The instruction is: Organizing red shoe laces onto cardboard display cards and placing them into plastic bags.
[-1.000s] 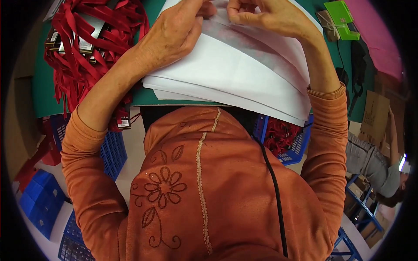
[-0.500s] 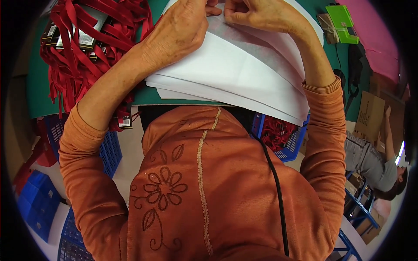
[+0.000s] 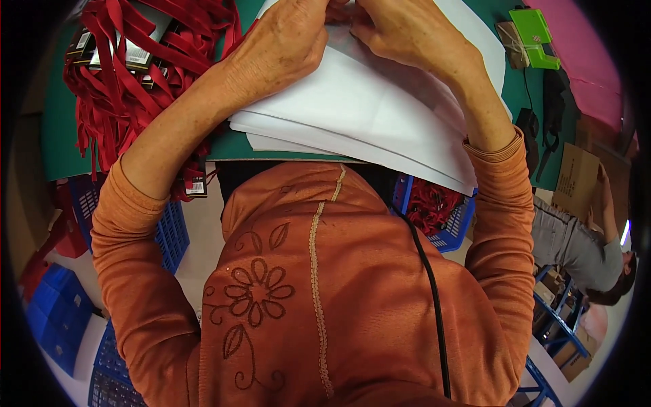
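Both my hands meet at the top edge, over a stack of thin white sheets (image 3: 380,108) on the green table. The fingers of my left hand (image 3: 288,47) are curled, and their tips run out of the picture. Close beside it, my right hand (image 3: 400,34) is bent over the sheets with its fingers curled in. Whatever the two hands pinch is hidden by the fingers and the edge. Left of my left forearm lies a heap of red ribbons (image 3: 122,88) with black-and-white barcoded tags among them.
A blue basket (image 3: 456,237) of red ribbon pieces stands below the table edge. On the right lie a bright green plastic holder (image 3: 532,34), black scissors (image 3: 550,129) and pink material (image 3: 590,68). A person in grey (image 3: 569,237) handles a cardboard box (image 3: 575,178).
My right hand has shifted up and left, its wrist and forearm turning inward over the sheets. My left hand has barely moved. The person at the right has moved slightly.
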Action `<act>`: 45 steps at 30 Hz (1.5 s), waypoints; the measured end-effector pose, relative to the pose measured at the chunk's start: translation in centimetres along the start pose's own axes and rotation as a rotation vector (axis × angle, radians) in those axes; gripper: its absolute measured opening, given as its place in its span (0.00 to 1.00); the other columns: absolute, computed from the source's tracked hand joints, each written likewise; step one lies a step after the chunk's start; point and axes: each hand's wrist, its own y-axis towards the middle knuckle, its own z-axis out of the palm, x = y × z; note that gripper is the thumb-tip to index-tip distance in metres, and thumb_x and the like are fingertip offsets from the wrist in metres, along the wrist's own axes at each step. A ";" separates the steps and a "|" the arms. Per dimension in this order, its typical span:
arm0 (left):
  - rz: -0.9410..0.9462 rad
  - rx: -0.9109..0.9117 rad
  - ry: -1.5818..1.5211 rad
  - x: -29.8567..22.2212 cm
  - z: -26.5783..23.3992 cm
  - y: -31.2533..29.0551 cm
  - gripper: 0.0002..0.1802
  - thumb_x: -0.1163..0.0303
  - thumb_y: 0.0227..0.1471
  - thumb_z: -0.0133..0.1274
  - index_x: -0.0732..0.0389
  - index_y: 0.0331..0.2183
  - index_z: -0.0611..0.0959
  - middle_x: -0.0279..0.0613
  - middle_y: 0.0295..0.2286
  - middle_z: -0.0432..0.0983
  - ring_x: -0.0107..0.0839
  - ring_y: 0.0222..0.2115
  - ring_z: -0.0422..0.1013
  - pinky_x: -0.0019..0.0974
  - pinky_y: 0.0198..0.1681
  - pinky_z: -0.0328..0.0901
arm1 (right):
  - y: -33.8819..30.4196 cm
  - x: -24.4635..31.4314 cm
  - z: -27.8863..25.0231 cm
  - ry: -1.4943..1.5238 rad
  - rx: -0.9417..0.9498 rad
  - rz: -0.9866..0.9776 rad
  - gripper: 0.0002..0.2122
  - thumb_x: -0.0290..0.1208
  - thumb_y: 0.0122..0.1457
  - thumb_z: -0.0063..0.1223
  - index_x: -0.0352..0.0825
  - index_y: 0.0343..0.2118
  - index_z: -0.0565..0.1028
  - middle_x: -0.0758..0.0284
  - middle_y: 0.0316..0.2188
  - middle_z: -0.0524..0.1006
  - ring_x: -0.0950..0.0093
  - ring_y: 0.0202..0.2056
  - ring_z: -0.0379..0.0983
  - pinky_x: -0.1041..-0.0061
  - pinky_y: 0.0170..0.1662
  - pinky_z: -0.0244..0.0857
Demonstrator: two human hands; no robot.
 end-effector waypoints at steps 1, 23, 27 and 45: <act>0.016 -0.007 -0.017 0.2 0.1 0.0 0.14 0.85 0.44 0.36 0.68 0.37 0.65 0.50 0.32 0.65 0.40 0.33 0.64 0.37 0.41 0.62 | 0.0 0.1 0.0 0.017 -0.001 0.030 0.07 0.21 0.47 0.45 0.27 0.31 0.66 0.54 0.22 0.72 0.58 0.25 0.70 0.65 0.31 0.64; -0.016 -0.006 -0.090 0.3 0.5 0.2 0.08 0.83 0.47 0.38 0.65 0.32 0.65 0.49 0.31 0.65 0.38 0.32 0.64 0.36 0.41 0.62 | -1.5 -4.0 -0.8 0.997 0.070 0.567 0.08 0.25 0.44 0.54 0.30 0.28 0.75 0.70 0.19 0.72 0.81 0.21 0.65 0.88 0.28 0.58; -0.030 0.008 -0.084 0.4 0.5 0.2 0.07 0.83 0.47 0.38 0.65 0.32 0.65 0.49 0.31 0.65 0.38 0.32 0.64 0.36 0.41 0.62 | -1.3 -4.1 -0.1 1.019 0.057 0.594 0.08 0.25 0.43 0.54 0.30 0.29 0.75 0.72 0.19 0.72 0.82 0.20 0.64 0.90 0.28 0.57; -0.055 0.084 -0.035 0.4 0.2 0.1 0.06 0.81 0.49 0.38 0.65 0.33 0.65 0.50 0.32 0.66 0.39 0.32 0.64 0.37 0.41 0.62 | 0.8 -2.5 1.8 0.440 0.050 0.499 0.07 0.25 0.43 0.50 0.26 0.24 0.74 0.63 0.17 0.72 0.70 0.19 0.67 0.77 0.26 0.64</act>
